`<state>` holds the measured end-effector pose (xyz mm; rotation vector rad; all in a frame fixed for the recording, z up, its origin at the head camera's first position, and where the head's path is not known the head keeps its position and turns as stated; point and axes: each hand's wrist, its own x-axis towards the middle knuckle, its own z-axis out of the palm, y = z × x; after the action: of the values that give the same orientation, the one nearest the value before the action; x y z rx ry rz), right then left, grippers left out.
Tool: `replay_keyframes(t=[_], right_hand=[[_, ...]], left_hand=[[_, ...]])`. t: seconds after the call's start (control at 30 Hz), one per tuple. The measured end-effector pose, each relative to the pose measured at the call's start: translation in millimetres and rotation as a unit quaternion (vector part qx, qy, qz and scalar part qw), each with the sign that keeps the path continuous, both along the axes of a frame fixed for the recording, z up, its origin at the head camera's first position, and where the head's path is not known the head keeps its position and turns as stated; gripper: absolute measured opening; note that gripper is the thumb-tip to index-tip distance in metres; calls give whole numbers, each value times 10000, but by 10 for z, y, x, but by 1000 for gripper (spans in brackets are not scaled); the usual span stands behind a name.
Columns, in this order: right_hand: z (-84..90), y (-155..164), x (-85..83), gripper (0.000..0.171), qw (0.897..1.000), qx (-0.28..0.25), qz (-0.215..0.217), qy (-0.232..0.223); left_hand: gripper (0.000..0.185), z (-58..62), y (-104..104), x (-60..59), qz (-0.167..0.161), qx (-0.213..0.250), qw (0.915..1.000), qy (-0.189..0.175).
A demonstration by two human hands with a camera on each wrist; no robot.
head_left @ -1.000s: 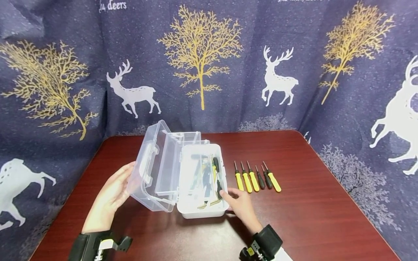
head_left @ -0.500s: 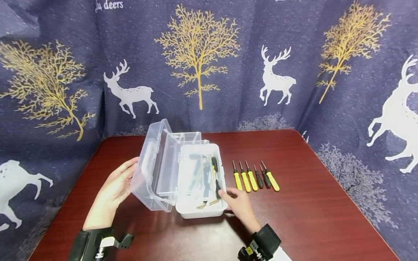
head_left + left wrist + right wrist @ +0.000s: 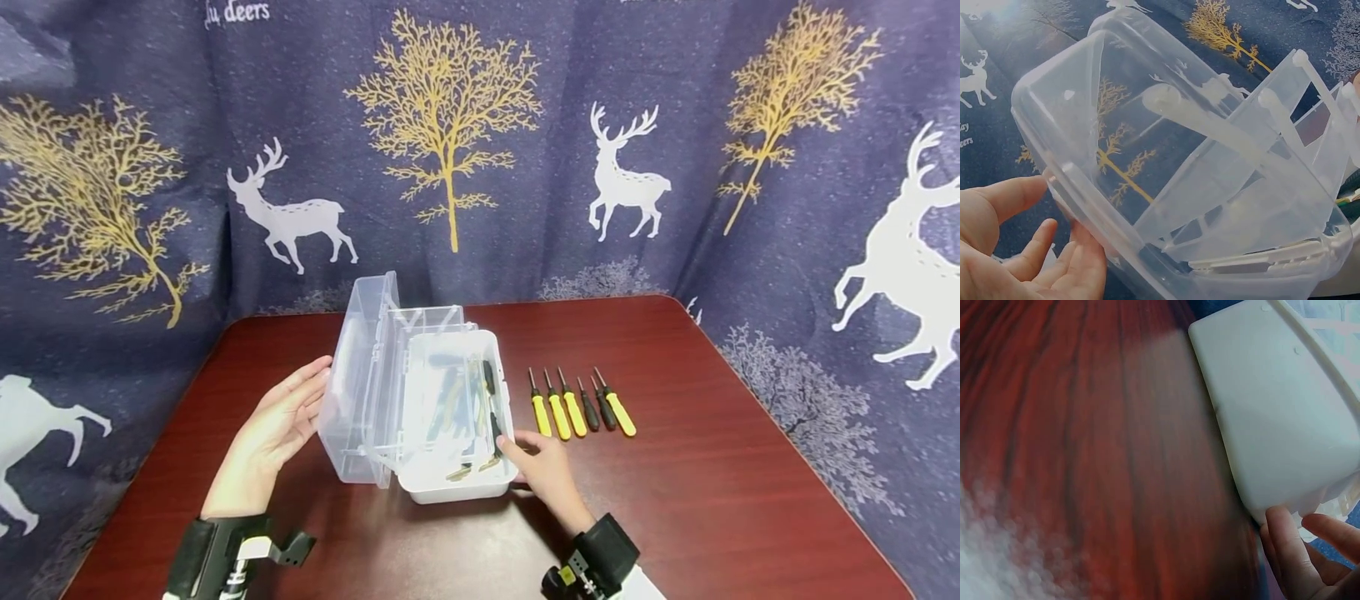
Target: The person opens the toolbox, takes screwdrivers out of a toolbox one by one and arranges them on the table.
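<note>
A white plastic toolbox point(image 3: 459, 495) stands on the table with its clear lid point(image 3: 348, 417) tilted up on the left side. Clear folding trays point(image 3: 442, 317) join lid and box. My left hand point(image 3: 276, 429) touches the outside of the lid with extended fingers; in the left wrist view, thumb and fingers point(image 3: 1088, 262) lie along its edge. My right hand point(image 3: 546, 467) grips the box's right wall near the front corner, thumb at the rim and other fingers outside. Inside lie black-handled tools point(image 3: 489, 377) and brass-coloured pieces point(image 3: 459, 472), partly veiled by the trays.
Several screwdrivers point(image 3: 572, 414) with yellow or black handles lie in a row right of the box, tips pointing away. The dark red wooden table point(image 3: 690, 467) ends before a blue cloth point(image 3: 510, 242) printed with deer and trees.
The lid has swung to the right, more upright and nearer the box, and my left hand has moved with it. My right hand stays at the box's wall. The whole view has shifted slightly.
</note>
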<state>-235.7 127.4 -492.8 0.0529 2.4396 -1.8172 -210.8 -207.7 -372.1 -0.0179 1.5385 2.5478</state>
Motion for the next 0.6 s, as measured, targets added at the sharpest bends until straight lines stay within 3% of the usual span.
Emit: replay_keyframes(t=[0.17,0.33,0.6], right_hand=[[-1,1,0,44,10000,64,28,31],[-7,11,0,46,10000,37,71,29],[-21,-4,17,50,9999,-93,62,-14]], left_hand=[[32,-24,28,-38,-103,272,9995,-103],[34,-12,105,-84,-39,169,9993,-336],[31,10,211,-148,-278,566,9976,-275]])
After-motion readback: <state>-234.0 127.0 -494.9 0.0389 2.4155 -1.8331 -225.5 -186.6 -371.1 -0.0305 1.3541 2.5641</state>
